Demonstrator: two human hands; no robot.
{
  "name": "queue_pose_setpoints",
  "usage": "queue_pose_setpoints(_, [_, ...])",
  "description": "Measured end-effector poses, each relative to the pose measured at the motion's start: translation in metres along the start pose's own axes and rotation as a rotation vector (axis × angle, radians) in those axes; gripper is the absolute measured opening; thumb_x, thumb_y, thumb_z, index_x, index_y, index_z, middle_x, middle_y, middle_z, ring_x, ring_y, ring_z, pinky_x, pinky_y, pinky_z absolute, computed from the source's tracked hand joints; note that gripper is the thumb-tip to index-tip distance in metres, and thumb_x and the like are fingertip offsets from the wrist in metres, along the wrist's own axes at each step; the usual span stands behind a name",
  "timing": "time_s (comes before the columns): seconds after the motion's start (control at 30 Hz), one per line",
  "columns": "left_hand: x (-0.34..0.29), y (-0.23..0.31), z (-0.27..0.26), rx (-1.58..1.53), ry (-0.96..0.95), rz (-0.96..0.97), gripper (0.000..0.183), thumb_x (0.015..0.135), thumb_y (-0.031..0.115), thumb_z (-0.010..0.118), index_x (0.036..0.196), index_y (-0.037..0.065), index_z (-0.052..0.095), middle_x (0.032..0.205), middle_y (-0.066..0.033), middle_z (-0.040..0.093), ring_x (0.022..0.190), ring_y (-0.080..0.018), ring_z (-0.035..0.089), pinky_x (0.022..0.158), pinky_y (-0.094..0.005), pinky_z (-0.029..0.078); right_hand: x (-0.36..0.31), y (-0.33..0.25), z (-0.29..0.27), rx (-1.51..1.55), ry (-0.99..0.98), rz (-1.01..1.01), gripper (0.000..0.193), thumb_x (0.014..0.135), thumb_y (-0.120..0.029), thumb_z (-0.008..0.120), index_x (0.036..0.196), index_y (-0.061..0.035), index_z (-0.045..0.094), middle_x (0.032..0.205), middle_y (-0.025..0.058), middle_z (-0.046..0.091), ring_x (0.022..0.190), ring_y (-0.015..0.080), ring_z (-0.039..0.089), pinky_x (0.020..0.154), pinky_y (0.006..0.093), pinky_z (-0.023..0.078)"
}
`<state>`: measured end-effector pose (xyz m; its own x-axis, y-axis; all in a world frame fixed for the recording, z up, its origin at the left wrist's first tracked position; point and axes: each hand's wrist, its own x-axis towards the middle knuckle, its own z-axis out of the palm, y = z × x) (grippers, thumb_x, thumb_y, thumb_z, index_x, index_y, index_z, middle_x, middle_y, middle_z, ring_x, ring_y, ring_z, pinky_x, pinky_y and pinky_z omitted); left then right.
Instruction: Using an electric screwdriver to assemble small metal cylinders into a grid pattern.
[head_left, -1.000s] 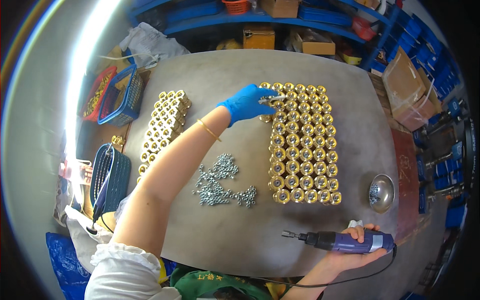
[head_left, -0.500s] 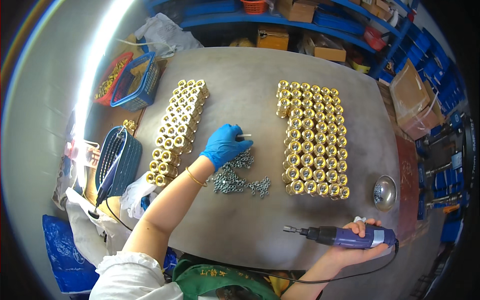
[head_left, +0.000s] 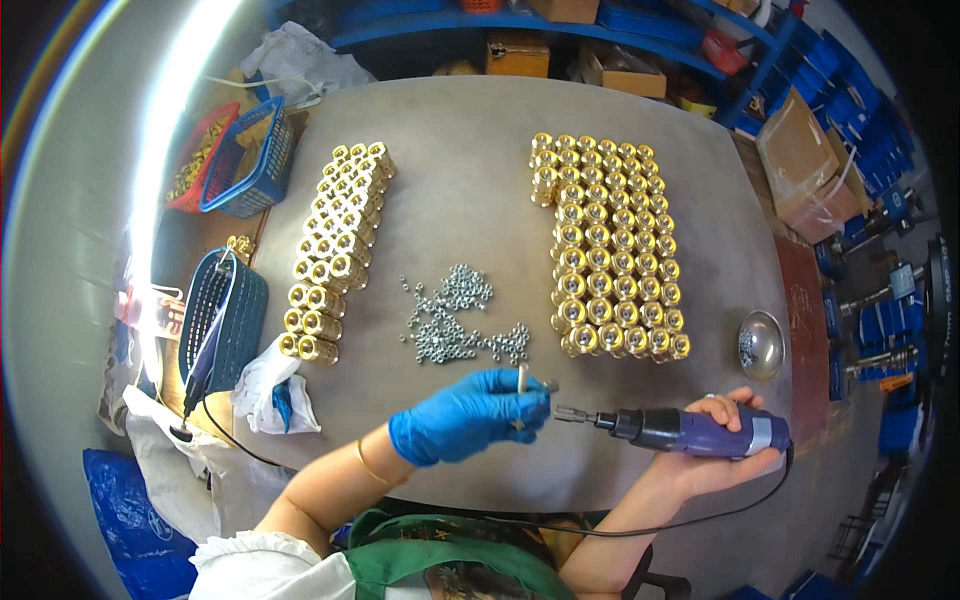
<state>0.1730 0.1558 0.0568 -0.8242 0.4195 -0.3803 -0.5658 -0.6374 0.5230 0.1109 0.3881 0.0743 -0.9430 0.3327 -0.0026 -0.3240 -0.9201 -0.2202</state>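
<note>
My left hand (head_left: 470, 415), in a blue glove, is closed around a small pale rod-like metal part (head_left: 523, 378), whose end sticks up above the fingers. A bit of metal also shows at the fingertips, too small to name. In my bare right hand (head_left: 715, 440) lies a purple electric screwdriver (head_left: 665, 428), held level. Its socket bit (head_left: 572, 413) points left and ends just short of the gloved fingers. Beyond the left hand, small silver nuts (head_left: 445, 335) lie loose in a heap on the grey table (head_left: 460, 180).
Brass fittings stand in a narrow block (head_left: 340, 225) at left and a wider block (head_left: 610, 250) at right. A metal bowl (head_left: 762, 345) with some nuts sits near the right edge. Blue baskets (head_left: 225, 330) and a second screwdriver (head_left: 205, 360) are at left; the right-hand tool's cord (head_left: 640, 530) hangs in front.
My left hand has come back from the nut heap toward me, up to the screwdriver's tip, still holding the rod-like part. My right hand keeps its hold; the whole view has shifted slightly.
</note>
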Motion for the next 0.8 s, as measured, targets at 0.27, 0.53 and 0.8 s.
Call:
queue_pose_setpoints(0.27, [0.0,-0.03,0.003,-0.29,-0.158,-0.074,0.025,0.083,0.022,0.061,0.104,0.013,0.052,0.093,-0.0001,0.057,0.092,-0.0129,0.055,0.081,-0.0336,0.046,-0.002,-0.001,-0.014,0.128,-0.002,0.115,0.049,0.076,-0.038,0.063,0.099,0.0023,0.049,0.092,0.0146,0.053,0.063,0.0146,0.05,0.06,0.0253,0.046])
queue_pose_setpoints(0.53, [0.0,-0.024,0.014,-0.308,-0.138,-0.117,0.031,0.083,0.026,0.061,0.11,0.014,0.049,0.097,0.0004,0.055,0.091,-0.0116,0.053,0.081,-0.0328,0.045,0.002,0.009,-0.034,0.168,0.005,0.167,0.047,0.073,-0.032,0.067,0.099,0.0008,0.047,0.094,0.0117,0.051,0.066,0.0141,0.052,0.062,0.0257,0.046])
queue_pose_setpoints(0.8, [-0.001,0.045,-0.037,0.693,0.378,0.422,0.023,0.088,0.018,0.055,0.102,0.001,0.061,0.089,-0.0007,0.062,0.078,-0.0076,0.053,0.073,-0.0259,0.046,0.008,0.005,-0.043,0.208,0.081,0.175,0.048,0.078,-0.039,0.062,0.103,-0.001,0.048,0.096,0.0133,0.054,0.068,0.0145,0.054,0.061,0.0254,0.047])
